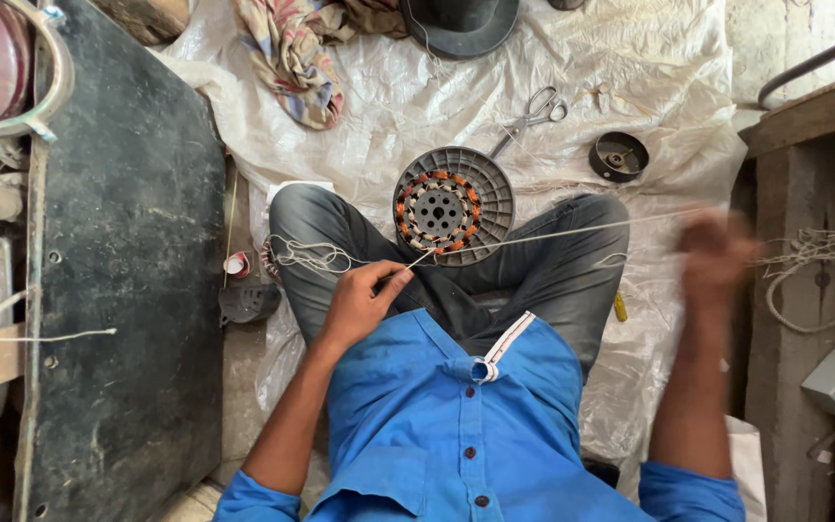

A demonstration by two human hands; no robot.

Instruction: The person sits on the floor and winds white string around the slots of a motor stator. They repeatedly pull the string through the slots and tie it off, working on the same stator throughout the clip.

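At frame centre, keep string (533, 235) taut from stator (453, 205): left hand (359, 302) pinching it, right hand (717, 253) blurred, grip unclear.

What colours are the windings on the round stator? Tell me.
Orange, white and black windings ring the grey stator, seen best in the head view.

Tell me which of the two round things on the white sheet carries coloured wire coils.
The big grey ribbed disc between the knees; the small black cup beside it shows no coils.
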